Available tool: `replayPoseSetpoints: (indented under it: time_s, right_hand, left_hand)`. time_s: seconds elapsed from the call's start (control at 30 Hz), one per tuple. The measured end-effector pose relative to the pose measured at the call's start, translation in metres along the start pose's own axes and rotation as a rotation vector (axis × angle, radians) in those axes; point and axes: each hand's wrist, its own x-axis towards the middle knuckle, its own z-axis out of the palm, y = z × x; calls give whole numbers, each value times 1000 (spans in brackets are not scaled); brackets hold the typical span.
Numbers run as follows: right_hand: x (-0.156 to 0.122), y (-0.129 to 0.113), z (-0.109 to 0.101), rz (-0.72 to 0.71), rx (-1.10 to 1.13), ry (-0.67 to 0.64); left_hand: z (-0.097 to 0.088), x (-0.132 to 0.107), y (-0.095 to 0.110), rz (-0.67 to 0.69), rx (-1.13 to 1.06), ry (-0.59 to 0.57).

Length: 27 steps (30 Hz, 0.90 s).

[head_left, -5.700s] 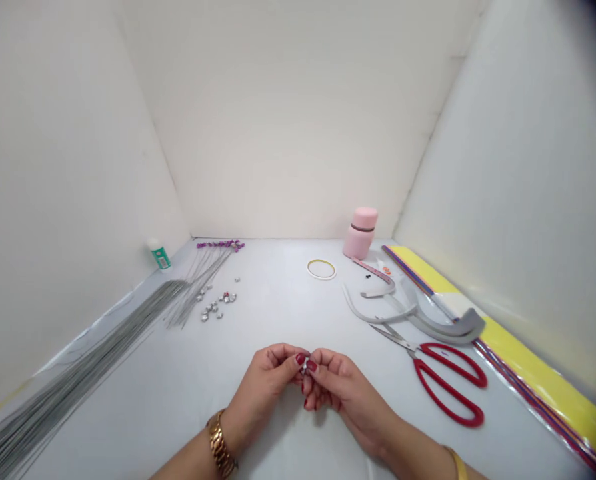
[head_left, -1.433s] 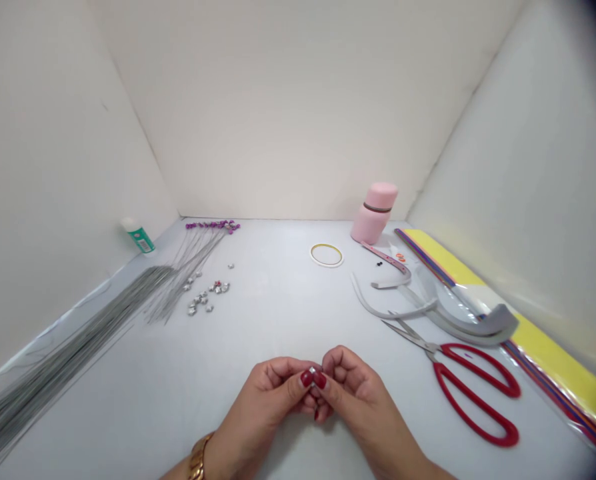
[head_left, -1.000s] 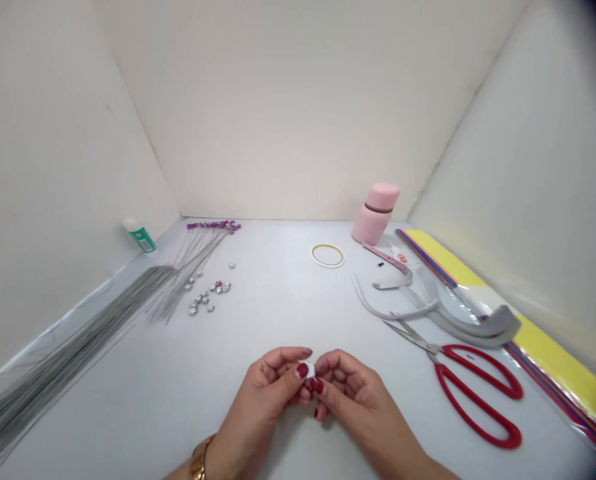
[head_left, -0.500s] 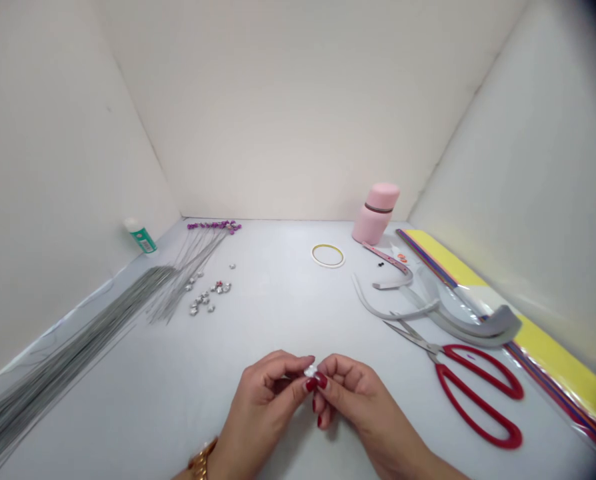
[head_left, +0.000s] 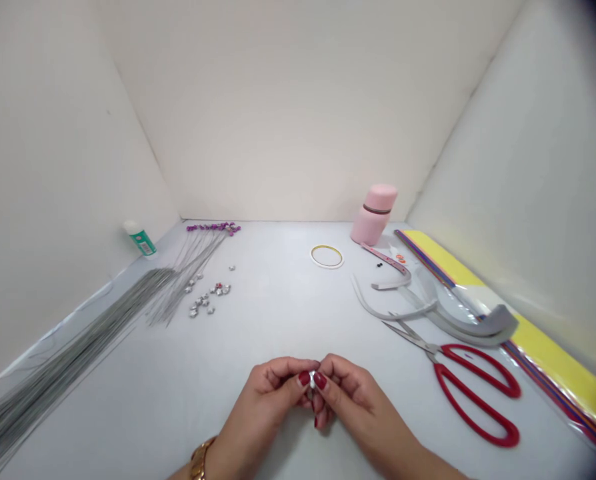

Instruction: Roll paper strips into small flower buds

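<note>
My left hand (head_left: 273, 393) and my right hand (head_left: 354, 393) meet low in the middle of the view, thumbs side by side. Between their fingertips they pinch a small silver paper star (head_left: 313, 379); the fingers cover most of it. Several more silver paper stars (head_left: 204, 303) lie loose on the table to the left, one with a red spot on it. Behind those, purple stars (head_left: 213, 228) sit on the ends of thin grey wires (head_left: 198, 255).
A thick bundle of grey wires (head_left: 93, 333) runs along the left, near a glue stick (head_left: 143, 240). Rightward are a tape roll (head_left: 327, 265), a pink flask (head_left: 373, 217), curled paper strips (head_left: 478, 327), red-handled scissors (head_left: 478, 393) and coloured sheets in clear sleeves (head_left: 553, 353).
My fingers have closed further over the star, and my thumbs have shifted up on it, hiding more of it. The things on the table lie as before.
</note>
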Motion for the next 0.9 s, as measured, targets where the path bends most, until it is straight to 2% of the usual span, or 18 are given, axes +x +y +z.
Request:
replayPoseSetpoints:
  time_s: [0.1, 0.2, 0.3, 0.43, 0.73, 0.9]
  right_hand:
    - [1, 1, -1, 34, 34, -40]
    - [1, 1, -1, 59, 113, -70]
    - [0, 2, 0, 66, 133, -81]
    - [-2, 5, 1, 40, 99, -86]
    - [1, 10, 1, 19, 155, -146]
    - [1, 8, 2, 45, 281, -180]
  left_hand:
    - [-2, 2, -2, -35, -66, 54]
    - [-1, 1, -1, -21, 19, 109]
    - [0, -2, 2, 40, 135, 53]
    - [4, -5, 4, 99, 109, -43]
    - [7, -8, 3, 120, 146, -11]
    - [6, -6, 1, 100, 113, -37]
